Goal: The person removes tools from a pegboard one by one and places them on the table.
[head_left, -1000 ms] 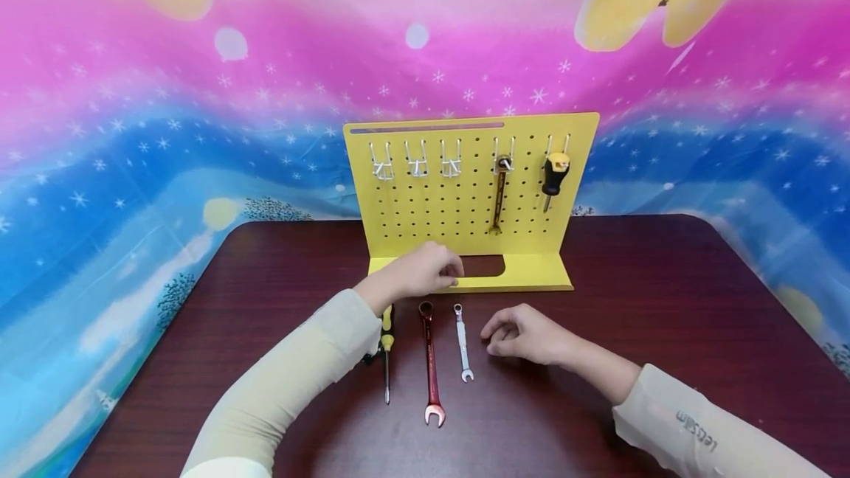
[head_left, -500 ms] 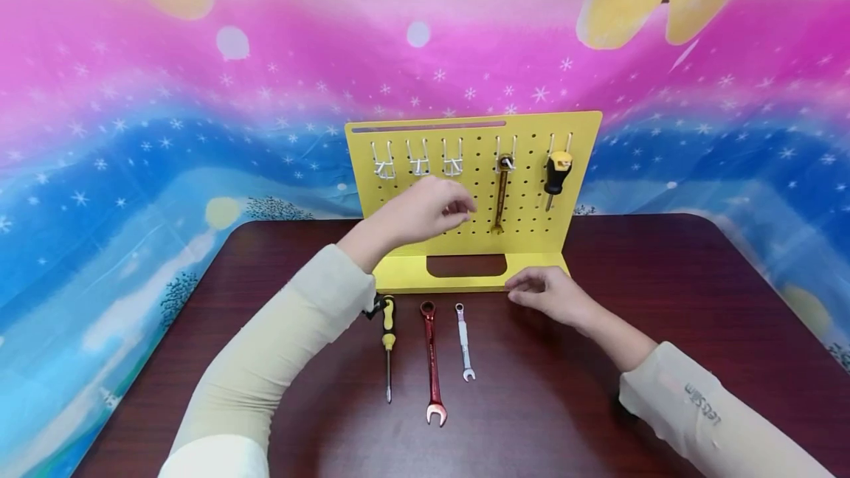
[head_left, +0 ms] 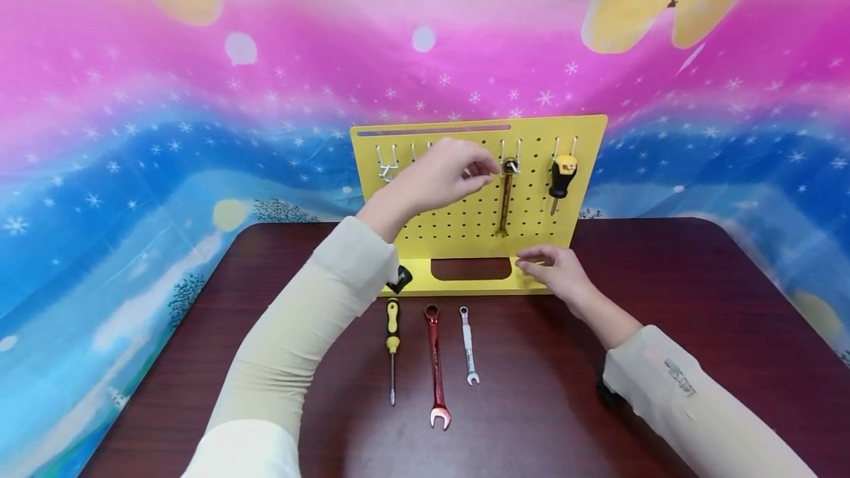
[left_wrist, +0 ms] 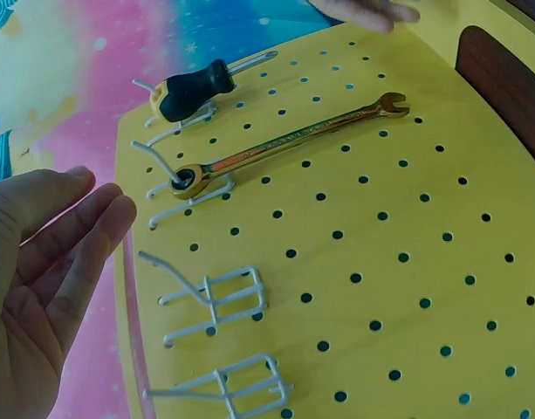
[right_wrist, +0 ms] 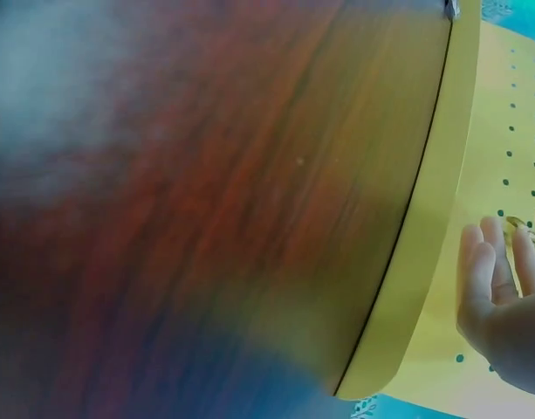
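Observation:
My left hand (head_left: pixel 458 172) is raised before the yellow pegboard (head_left: pixel 458 238), just left of a hanging gold combination wrench (head_left: pixel 506 201). In the left wrist view its fingers bend loosely with nothing between them, and the wrench's ring end (left_wrist: pixel 190 181) sits on a white hook. Low at the board's right side, my right hand (head_left: pixel 558 271) hovers over the base with relaxed fingers and holds nothing. A stubby black-and-yellow screwdriver (head_left: pixel 561 177) hangs on the rightmost hook. On the table lie a long screwdriver (head_left: pixel 393 341), a red combination wrench (head_left: pixel 435 367) and a small silver wrench (head_left: pixel 468 345).
Bare white hooks (left_wrist: pixel 219 297) jut from the board's left part; my left hand covers some in the head view. The board stands on a dark reddish wooden table (head_left: pixel 664 301). A colourful printed cloth (head_left: pixel 166 94) hangs behind.
My left hand has risen from the board's base to the height of the hooks and moved slightly right. My right hand has moved forward and right, from beside the silver wrench to the base.

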